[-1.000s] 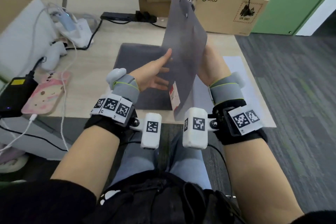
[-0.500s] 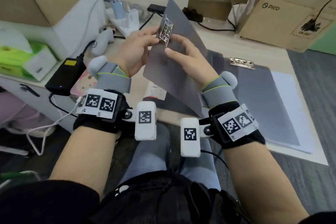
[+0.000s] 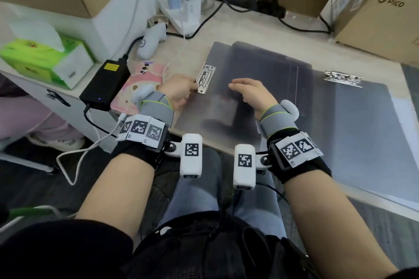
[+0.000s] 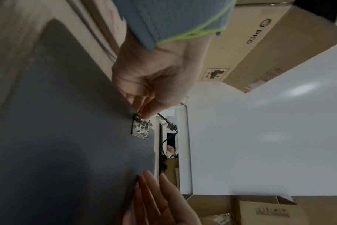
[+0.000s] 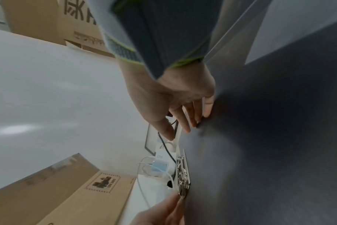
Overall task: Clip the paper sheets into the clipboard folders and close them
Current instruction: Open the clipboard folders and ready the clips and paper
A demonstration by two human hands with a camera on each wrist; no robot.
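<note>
A grey clipboard folder lies flat on the desk, its metal clip at its left edge. My left hand pinches the near end of that clip between thumb and fingers. My right hand is open, its straight fingers touching the board's surface near the middle. The board overlaps a darker folder behind it. A second grey clipboard with its own clip lies to the right on white paper sheets.
A pink-cased phone, a black power adapter and a green tissue box sit left of the board. A white controller, a power strip with cables and cardboard boxes line the back.
The clipboard, held up tilted in the air by both hands, has come down flat on the desk. My left hand stays at the clip; my right hand has opened onto the board.
</note>
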